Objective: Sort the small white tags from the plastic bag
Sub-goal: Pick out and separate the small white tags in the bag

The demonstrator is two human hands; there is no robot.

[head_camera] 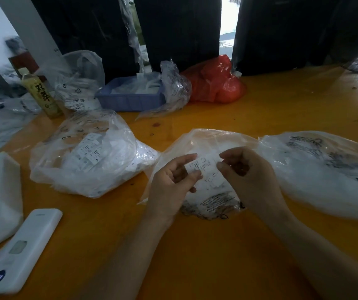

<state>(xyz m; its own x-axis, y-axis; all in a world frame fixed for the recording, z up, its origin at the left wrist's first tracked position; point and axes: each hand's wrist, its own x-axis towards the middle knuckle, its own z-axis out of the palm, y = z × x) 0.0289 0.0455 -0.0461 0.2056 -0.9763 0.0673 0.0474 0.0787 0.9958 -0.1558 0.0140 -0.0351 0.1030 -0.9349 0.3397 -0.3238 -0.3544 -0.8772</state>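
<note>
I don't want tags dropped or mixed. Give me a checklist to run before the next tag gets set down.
1. Tags held by both hands: ok, left hand and right hand pinch them.
2. Tags lifted out above the plastic bag: ok.
3. Size print readable: cannot tell, blurred.
4. One tag or several in the fingers: cannot tell.
5. Tag-filled bag on the left open and within reach: ok.
6. Bare table near the hands: ok.
</note>
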